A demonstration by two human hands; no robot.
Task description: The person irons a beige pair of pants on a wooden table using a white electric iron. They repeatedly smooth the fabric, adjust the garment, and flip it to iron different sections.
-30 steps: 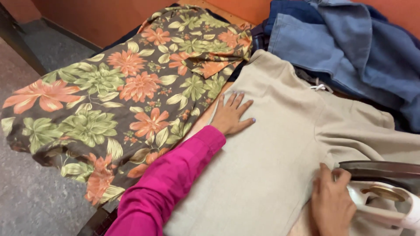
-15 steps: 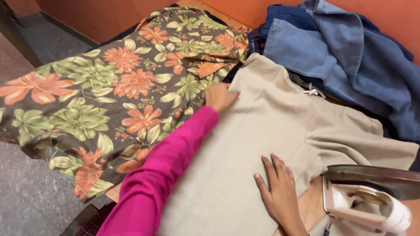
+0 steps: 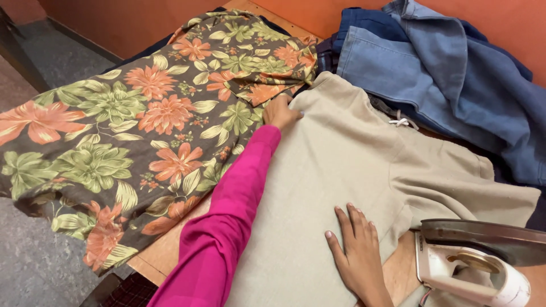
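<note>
Over on the left, a brown cloth printed with orange and green flowers (image 3: 142, 119) spreads wide, draping off the wooden tabletop (image 3: 165, 253) toward the speckled grey floor (image 3: 34, 267). Top right, a heap of blue denim garments (image 3: 449, 74) is bunched against the orange wall (image 3: 318, 11). Down in the bottom right corner, a cream-coloured electric iron (image 3: 472, 267) stands tipped up on its heel, dark soleplate facing upward.

We find no packages, signs or screens here (only cloth and an iron fill the view). The one possible label is a thin dark strip (image 3: 421, 245) running down the near left edge of the pale iron (image 3: 472, 273) at the lower right, too small for us to tell more.
</note>
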